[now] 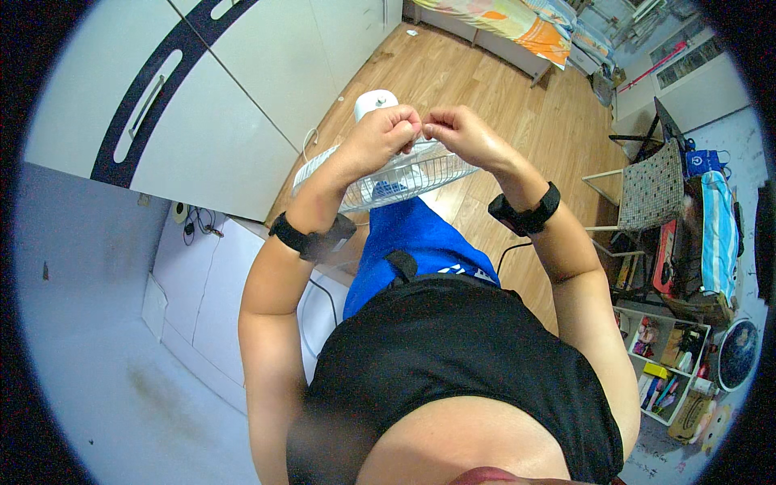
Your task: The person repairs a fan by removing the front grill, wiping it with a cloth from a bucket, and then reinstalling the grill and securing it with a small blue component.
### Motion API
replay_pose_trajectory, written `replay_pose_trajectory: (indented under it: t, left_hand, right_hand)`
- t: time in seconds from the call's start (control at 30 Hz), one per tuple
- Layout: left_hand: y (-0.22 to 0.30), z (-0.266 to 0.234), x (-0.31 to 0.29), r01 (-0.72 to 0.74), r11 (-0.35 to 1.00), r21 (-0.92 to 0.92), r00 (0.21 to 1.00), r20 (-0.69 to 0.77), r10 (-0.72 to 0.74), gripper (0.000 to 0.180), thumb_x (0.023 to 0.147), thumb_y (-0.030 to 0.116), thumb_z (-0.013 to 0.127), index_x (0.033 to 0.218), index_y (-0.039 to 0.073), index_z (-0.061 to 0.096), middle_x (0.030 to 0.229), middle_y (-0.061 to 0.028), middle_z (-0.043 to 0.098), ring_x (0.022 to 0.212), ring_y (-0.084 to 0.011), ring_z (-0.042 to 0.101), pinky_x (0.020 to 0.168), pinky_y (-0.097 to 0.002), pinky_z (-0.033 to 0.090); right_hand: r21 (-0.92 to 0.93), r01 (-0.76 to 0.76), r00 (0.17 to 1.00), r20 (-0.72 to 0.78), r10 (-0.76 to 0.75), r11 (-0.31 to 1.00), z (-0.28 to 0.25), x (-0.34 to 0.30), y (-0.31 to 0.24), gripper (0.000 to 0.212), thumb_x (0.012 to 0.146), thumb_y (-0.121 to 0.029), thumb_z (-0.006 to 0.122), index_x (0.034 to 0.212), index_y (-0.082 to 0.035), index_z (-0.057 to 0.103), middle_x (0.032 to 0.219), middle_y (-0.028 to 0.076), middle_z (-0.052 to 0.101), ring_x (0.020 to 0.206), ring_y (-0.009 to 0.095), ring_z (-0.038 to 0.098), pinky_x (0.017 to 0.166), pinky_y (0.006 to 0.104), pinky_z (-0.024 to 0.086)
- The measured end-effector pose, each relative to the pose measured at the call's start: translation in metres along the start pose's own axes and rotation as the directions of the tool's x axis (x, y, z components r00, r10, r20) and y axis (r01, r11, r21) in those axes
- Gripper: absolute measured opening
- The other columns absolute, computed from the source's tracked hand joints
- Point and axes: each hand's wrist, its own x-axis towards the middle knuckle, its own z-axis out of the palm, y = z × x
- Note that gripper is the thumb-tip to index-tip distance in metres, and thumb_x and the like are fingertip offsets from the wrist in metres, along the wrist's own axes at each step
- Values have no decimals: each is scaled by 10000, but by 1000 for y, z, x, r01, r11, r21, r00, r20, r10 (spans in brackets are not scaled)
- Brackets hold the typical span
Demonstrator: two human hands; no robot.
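Beneath the curled left hand (390,132) and right hand (464,136), just ahead of the person's blue shorts (420,242), is a white electric fan (402,177), seen steeply from above, with the wood-plank floor (477,69) around it; whatever supports it is hidden. The fingers of both hands are bent inward into loose fists, tips nearly meeting above the wire guard (436,167); whether they pinch something small or only close on themselves, I cannot tell. The fan would probably feel light to moderate, with most of its weight toward the rounded motor housing (375,103), whose smooth, glossy shell looks likely to slip under damp fingers. The guard seems springy rather than rigid: its thin wires could bend if squeezed hard, and a fingertip might fit between them. A steadier hold would be one palm under the housing and the other hand on the guard's outer rim, not on the thin spokes. In looks, the guard is a shallow, round cage of pale, closely spaced wires, with a white-and-blue printed patch (390,189) near its middle, and the housing carries a small knob (381,101) on top
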Motion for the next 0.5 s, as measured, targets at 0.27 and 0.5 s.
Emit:
replay_pose_trajectory:
  t: [0.27,0.5]
  left_hand:
    - [3,-5,-5,-26,994,-107,999,25,29,137,831,99,406,720,74,484,679,24,455,616,-73,417,571,-214,368]
    - [3,7,-1,-18,978,-206,988,144,48,146,836,98,403,711,76,474,685,23,457,618,-76,425,580,-212,370]
  right_hand:
    - [371,8,996,-88,26,928,3,0,-9,166,888,-156,517,850,-4,572,766,1,545,696,88,535,643,232,473]
    - [696,-42,999,34,26,717,8,-7,-5,174,919,-169,485,914,-5,544,851,37,580,787,130,587,759,272,495]
